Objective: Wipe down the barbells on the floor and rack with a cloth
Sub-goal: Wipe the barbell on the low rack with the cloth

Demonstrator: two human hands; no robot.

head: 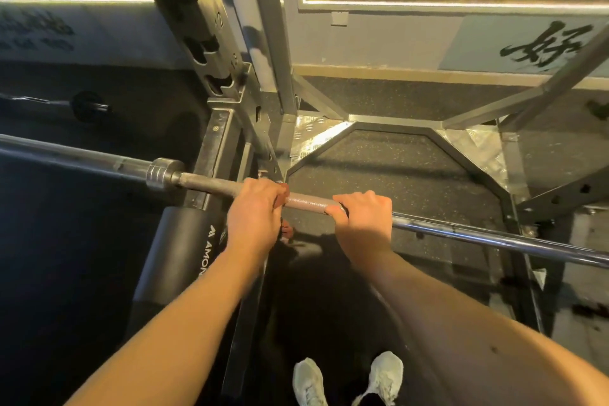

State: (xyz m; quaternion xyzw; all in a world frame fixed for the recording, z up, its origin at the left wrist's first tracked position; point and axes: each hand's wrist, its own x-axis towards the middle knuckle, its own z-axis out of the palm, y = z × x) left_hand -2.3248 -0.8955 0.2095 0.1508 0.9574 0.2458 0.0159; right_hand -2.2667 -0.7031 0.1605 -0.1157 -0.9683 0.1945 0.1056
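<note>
While the person stands over the rack [197,26], both hands lie on the barbell [306,200], which crosses the view from the left edge down to the right edge and rests on the rack at about the height of the hands. The left hand [255,209] is curled over the bar and presses a reddish cloth [287,230] against it; a little of the cloth shows at the right side of this hand, and a part hangs below the bar. The right hand [364,212] is just beside it, with fingers wrapped around the bare bar and no cloth under them. Between the two hands a short rough section of the bar is visible. To the left of the left hand, the bar becomes thicker at a metal collar [163,173] and goes on as a wide sleeve.

A second barbell [49,102] lies on the dark floor [379,158] at the far left, well apart from the hands, with a small black plate [87,106] near its end. A black padded roller [178,241] with white letters stands under the left forearm. Two white shoes [309,379] are at the bottom of the view. On the wall behind the rack there is a big black painted character [543,46].
</note>
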